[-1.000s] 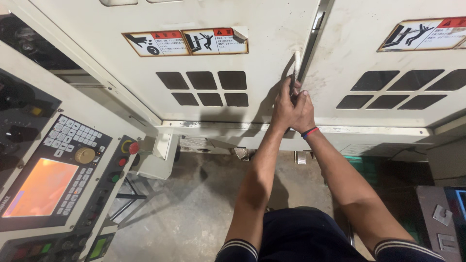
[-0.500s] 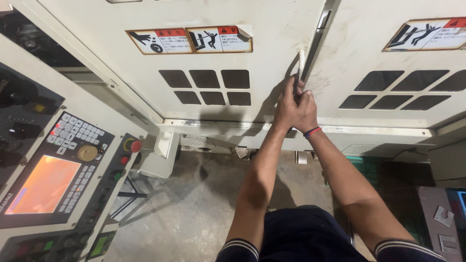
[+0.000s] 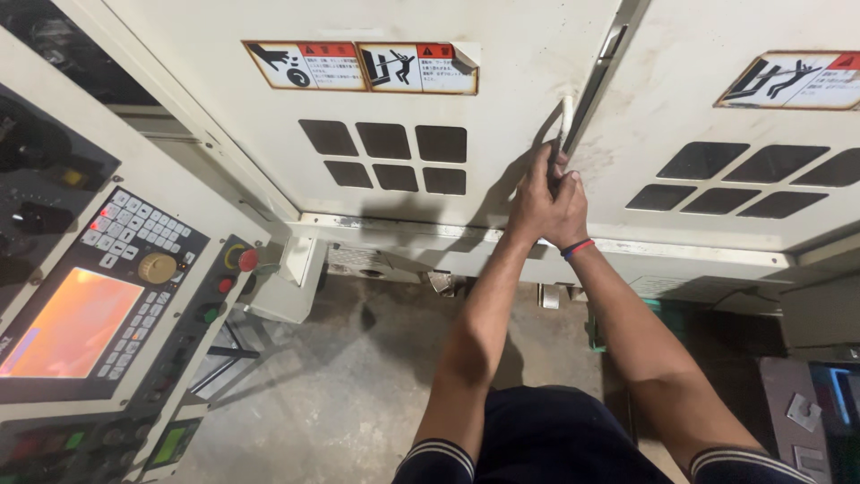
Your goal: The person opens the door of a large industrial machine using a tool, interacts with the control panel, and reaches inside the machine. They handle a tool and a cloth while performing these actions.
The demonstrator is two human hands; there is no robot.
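Note:
Both my hands meet at the seam between two cream machine doors. My left hand (image 3: 535,197) is wrapped around the pale vertical door handle (image 3: 565,116) on the left door (image 3: 376,99). My right hand (image 3: 568,208) is pressed over the left one on the same handle; a red and blue band sits on its wrist. The right door (image 3: 717,152) stands just beside the handle, with a dark gap between the two doors. Each door has dark square vents and warning stickers.
A control panel (image 3: 98,296) with an orange screen, a keypad, a yellow knob and a red button stands at the left. Concrete floor (image 3: 358,376) lies below the doors. A dark tray with metal parts (image 3: 806,412) sits at the lower right.
The view has shifted slightly and the doors look a little nearer. Both hands stay clasped on the handle in much the same place.

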